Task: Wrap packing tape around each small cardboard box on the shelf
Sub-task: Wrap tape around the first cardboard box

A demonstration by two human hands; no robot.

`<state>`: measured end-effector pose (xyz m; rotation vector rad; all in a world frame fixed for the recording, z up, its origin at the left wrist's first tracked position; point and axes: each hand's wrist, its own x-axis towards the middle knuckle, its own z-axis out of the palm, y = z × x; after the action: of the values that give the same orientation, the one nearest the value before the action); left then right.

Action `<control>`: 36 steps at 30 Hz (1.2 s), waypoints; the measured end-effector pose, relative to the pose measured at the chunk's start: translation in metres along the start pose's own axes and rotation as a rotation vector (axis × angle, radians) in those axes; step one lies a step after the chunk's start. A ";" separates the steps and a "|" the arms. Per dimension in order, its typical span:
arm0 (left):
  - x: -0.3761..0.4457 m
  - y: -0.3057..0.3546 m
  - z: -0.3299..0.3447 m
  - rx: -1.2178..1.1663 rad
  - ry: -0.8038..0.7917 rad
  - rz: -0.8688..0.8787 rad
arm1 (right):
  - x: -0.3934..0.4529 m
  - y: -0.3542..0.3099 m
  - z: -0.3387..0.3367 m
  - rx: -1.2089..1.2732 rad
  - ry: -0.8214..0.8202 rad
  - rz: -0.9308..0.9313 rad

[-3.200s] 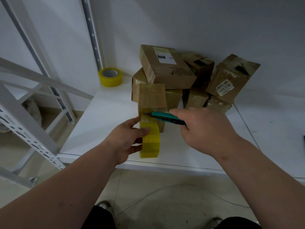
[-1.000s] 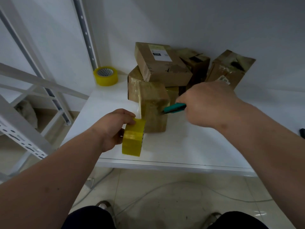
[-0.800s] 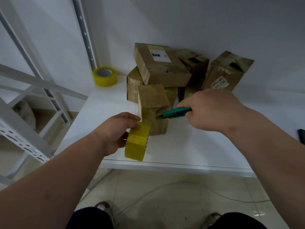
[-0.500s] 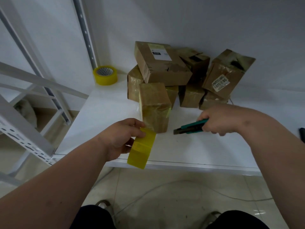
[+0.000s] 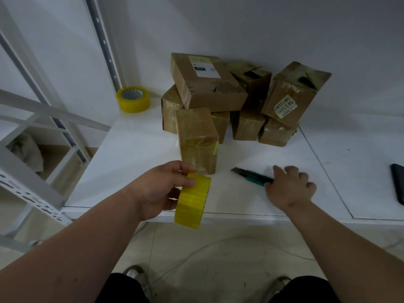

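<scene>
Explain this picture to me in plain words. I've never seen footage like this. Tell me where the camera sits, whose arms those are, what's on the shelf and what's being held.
There is no machine here. The camera is worn on a person's head and looks forward and down, so the two arms are that person's own.

The left hand grips a yellow tape roll at the front edge of the white shelf. The right hand rests on the end of a green cutter lying on the shelf; whether it grips it I cannot tell.

A taped box stands upright just behind the hands. Behind that is a pile of boxes against the wall. A second roll lies in the back left corner. A dark flat thing shows at the right edge.
</scene>
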<state>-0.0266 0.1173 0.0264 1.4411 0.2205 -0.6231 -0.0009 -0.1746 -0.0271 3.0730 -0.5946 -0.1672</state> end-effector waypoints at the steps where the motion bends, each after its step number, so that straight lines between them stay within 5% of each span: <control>1: 0.001 0.000 0.001 0.002 -0.001 0.000 | -0.004 -0.006 -0.003 0.053 0.078 -0.044; 4: 0.003 -0.002 0.005 0.008 -0.008 0.004 | -0.022 -0.037 -0.021 0.574 0.136 -0.291; 7: 0.003 -0.003 0.010 0.038 -0.022 0.011 | -0.049 -0.073 -0.034 0.907 -0.080 -0.484; 12: 0.000 -0.004 0.010 0.123 -0.024 0.036 | -0.062 -0.093 -0.034 1.120 -0.295 -0.380; 24: -0.014 0.005 0.007 0.512 0.056 0.286 | -0.074 -0.108 -0.044 1.049 -0.304 -0.359; 36: -0.016 0.015 -0.004 0.688 0.352 0.280 | -0.089 -0.133 -0.051 0.799 -0.099 -0.572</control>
<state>-0.0310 0.1257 0.0462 2.2014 0.0725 -0.2066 -0.0279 -0.0190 0.0292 3.9403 0.3513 -0.0933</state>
